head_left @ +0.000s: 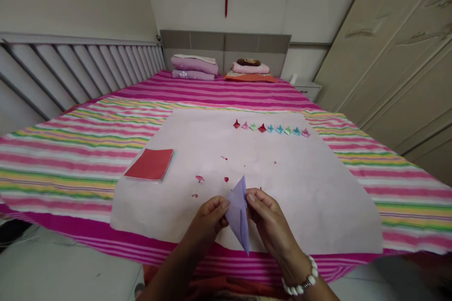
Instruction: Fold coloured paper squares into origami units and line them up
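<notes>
A folded sheet of purple origami paper (237, 211) is held up between both hands, its points facing up and down. My left hand (211, 216) pinches its left corner between thumb and fingers. On the other side my right hand (267, 214), with a white bead bracelet at the wrist, grips the right edge. Beneath them lies a large pale paper sheet (300, 197) with small red scraps (199, 179) scattered over it. Left of the hands sits a stack of square paper with a red top (150, 164). A row of several small folded paper boats (262, 128) stands at the far right.
The sheet lies on a bed with a striped cover (70, 150). Folded purple bedding (194, 65) and a pink pile (250, 68) rest by the headboard (226, 44). A slatted rail (88, 63) runs along the left, a wardrobe (395, 51) along the right.
</notes>
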The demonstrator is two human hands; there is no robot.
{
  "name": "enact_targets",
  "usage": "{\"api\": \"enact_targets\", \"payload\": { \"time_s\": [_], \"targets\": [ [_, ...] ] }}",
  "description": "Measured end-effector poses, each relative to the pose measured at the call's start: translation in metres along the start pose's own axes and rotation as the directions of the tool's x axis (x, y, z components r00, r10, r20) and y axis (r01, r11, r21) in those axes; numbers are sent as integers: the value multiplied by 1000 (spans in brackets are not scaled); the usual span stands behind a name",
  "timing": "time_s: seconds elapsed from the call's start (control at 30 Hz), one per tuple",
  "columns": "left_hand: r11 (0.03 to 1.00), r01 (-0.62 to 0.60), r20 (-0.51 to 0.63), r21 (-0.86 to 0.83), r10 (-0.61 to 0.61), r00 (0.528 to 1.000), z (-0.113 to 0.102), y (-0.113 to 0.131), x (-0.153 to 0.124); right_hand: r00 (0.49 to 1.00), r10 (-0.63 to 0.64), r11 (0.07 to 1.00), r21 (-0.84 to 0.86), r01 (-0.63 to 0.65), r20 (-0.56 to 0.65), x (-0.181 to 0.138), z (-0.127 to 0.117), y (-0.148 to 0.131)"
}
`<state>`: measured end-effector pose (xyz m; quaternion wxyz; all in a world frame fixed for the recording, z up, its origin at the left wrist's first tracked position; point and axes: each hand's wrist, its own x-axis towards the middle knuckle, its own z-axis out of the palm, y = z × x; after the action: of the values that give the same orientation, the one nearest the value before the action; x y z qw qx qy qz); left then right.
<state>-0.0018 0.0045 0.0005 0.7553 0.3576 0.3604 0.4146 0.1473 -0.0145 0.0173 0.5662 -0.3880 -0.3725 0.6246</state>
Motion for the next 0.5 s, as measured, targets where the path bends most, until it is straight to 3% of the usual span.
{"api": "enact_targets", "payload": {
  "time_s": [0.5],
  "targets": [
    [999,28,69,-33,-26,997,3,-3,-2,1000,2,998,57,-2,-14,2,1,-2]
  ]
}}
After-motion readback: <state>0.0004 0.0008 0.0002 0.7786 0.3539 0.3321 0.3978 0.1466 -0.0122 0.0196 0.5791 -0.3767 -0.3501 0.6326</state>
